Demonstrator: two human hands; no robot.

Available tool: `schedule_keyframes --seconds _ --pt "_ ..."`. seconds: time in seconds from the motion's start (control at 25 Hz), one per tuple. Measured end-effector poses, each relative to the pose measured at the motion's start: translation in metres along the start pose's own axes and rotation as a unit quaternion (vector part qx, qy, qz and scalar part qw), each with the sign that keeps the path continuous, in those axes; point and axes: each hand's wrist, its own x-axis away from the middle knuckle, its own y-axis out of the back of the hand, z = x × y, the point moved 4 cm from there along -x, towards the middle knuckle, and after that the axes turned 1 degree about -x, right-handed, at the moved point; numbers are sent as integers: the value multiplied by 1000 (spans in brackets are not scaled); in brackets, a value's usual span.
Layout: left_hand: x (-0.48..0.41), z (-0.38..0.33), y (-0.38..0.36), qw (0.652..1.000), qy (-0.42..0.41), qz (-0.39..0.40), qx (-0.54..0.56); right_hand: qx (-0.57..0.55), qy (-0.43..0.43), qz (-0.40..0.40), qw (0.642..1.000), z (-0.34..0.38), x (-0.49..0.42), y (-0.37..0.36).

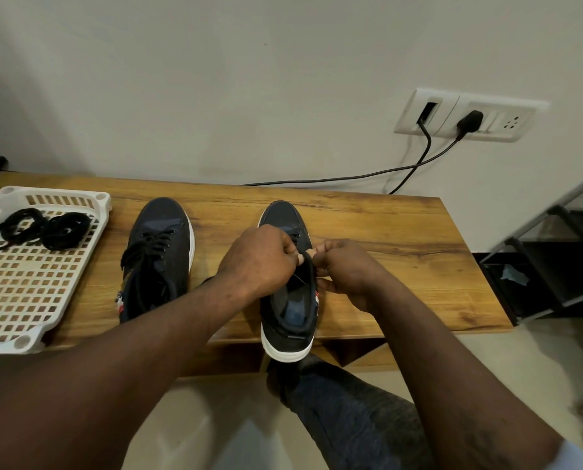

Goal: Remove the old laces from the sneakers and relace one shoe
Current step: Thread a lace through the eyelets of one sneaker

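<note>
Shoe (290, 313) on desk (385, 232), long axis toe-to-wall, heel overhanging the near edge; your left hand (259, 259) and right hand (346, 274) pinch its eyelet flaps with curled fingers

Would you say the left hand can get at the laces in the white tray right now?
Probably yes, once it lets go: the left hand grips the near sneaker, and only the low second sneaker lies between it and the laces in the open white tray.

Left hand (259, 257) and right hand (346, 271), curled, pinch overhanging sneaker (283, 215) at its eyelet edges. Laced sneaker (159, 252) alongside on wooden bench (385, 252); loose black laces (46, 225) in white tray (56, 193).
</note>
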Motion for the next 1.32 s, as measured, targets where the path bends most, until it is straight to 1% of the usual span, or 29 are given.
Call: schedule_keyframes --seconds 0.04,0.08,0.12,0.2,0.24,0.28,0.32,0.4,0.48,0.56,0.68,0.76,0.84,0.88,0.96,1.0,1.04,1.08,1.12,1.2,1.24,1.32 --pt "-1 1 2 1000 3 9 2 7 0 -13 1000 -1 -2 1" --pt "-1 1 5 1000 6 18 5 29 4 -48 998 -2 -5 7" --pt "-3 2 8 1000 9 24 9 80 11 -104 991 -5 -10 20" --pt "-4 3 14 999 10 33 17 217 7 -210 953 -12 -16 46" --pt "-4 4 15 999 9 37 20 270 -7 -227 936 -14 -15 52" --pt "-4 4 15 999 7 42 22 305 -14 -221 926 -15 -15 52" --pt "-4 4 14 999 6 44 21 325 -4 -197 925 -14 -15 46" --pt "-4 3 13 999 4 41 19 333 73 -133 931 -2 -12 26" --pt "-4 3 11 999 3 38 20 334 166 -79 924 15 2 9" --pt "-4 3 12 999 3 37 18 347 207 -74 912 23 11 5" --pt "-5 3 13 999 3 35 16 334 207 -80 916 25 18 7" --pt "-5 3 12 999 4 36 16 344 216 -91 909 26 18 7" --pt "-5 3 13 999 4 42 23 392 196 -121 891 20 11 11" --pt "-5 3 15 999 4 45 29 422 166 -139 881 13 5 17" --pt "-5 2 19 998 8 49 42 469 77 -158 865 -4 -2 29" --pt "-4 3 21 997 11 52 48 481 39 -157 862 -10 -2 32" --pt "-4 2 23 997 12 54 50 487 23 -149 861 -13 -2 32" --pt "-4 2 23 997 13 54 52 489 37 -136 861 -10 -1 29" --pt "-3 2 23 997 14 53 54 481 76 -120 865 -4 1 24" --pt "-3 1 21 997 14 51 53 434 179 -93 878 15 11 10" --pt "-3 1 20 997 13 50 50 421 216 -89 877 23 16 5" --pt "-4 2 20 997 15 48 50 420 241 -103 869 28 19 0"
